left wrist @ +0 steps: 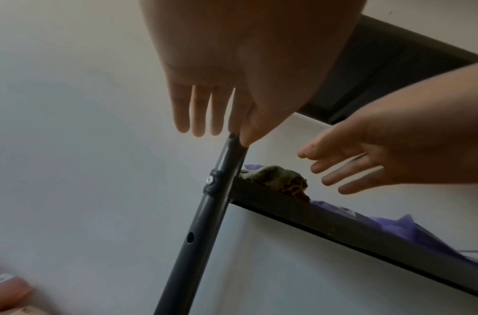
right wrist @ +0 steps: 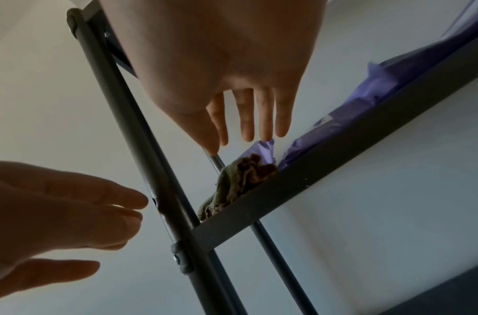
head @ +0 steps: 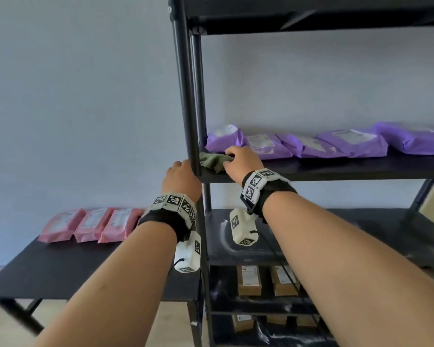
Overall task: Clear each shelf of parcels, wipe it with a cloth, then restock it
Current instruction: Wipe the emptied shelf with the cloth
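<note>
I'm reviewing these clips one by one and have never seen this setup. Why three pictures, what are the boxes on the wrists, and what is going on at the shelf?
There is no machine here: a person works with bare hands, wearing a camera on the head and one on each wrist. The white boxes with black-and-white squares are those wrist units. The large picture is the head view; the other two look along each hand from below.

The black shelf unit holds a row of purple parcels on the shelf at hand height. A crumpled green cloth lies at that shelf's left end. The right hand reaches over the cloth; the wrist views show its fingers straight and not yet gripping. The left hand is at the front post, fingers straight, holding nothing.

Pink parcels lie on a black side table. Brown boxes sit on a lower shelf.
</note>
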`<move>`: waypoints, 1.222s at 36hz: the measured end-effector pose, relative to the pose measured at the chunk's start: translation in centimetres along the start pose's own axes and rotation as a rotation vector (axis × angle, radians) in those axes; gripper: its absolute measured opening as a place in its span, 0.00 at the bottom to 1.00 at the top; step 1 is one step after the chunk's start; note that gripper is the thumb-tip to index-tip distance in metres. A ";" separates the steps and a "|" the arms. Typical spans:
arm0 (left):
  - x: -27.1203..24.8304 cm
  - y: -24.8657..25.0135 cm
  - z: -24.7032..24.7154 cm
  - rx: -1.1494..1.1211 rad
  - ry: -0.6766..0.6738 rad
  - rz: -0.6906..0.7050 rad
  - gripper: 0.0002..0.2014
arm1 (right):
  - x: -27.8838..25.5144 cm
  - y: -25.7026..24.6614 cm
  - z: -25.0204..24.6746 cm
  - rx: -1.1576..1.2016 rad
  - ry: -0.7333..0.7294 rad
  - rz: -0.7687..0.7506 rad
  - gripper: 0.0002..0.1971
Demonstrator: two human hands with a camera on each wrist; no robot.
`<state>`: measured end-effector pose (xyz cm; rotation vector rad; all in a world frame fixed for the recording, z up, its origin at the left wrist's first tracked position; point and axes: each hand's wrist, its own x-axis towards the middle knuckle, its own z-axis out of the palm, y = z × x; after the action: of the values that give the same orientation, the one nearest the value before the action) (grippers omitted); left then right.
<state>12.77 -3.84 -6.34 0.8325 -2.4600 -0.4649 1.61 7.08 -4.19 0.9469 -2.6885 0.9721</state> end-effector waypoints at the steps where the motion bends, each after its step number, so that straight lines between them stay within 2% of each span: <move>1: 0.5 -0.3 0.1 -0.002 -0.002 -0.004 0.21 | 0.7 -0.5 0.3 -0.008 -0.002 -0.012 0.19; 7: 1.6 -0.7 1.2 -0.050 0.023 -0.015 0.20 | 3.7 -1.8 1.5 -0.148 -0.082 -0.057 0.21; 14: 2.0 -1.6 2.2 -0.072 0.081 0.013 0.19 | 5.1 -2.9 2.6 -0.240 -0.323 0.029 0.17; 24: 1.4 -2.5 2.3 -0.072 0.093 0.060 0.17 | 3.8 -2.4 2.9 -0.235 -0.148 0.058 0.09; 31: -0.1 -2.4 2.8 -0.086 0.075 0.132 0.16 | 0.3 -1.2 2.9 -0.235 0.060 0.073 0.11; 36: -1.5 -1.6 4.7 -0.102 0.003 0.192 0.16 | -2.5 1.0 2.9 -0.245 0.244 0.058 0.09; 40: -2.7 -0.2 6.5 -0.110 -0.077 0.247 0.17 | -4.6 3.7 2.3 -0.294 0.322 0.097 0.13; 44: -4.0 2.0 8.2 -0.110 -0.164 0.321 0.17 | -7.0 7.4 1.2 -0.303 0.370 0.199 0.14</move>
<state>10.07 1.49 -13.57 0.3567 -2.6254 -0.5602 2.87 14.39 -11.28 0.4023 -2.5394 0.6608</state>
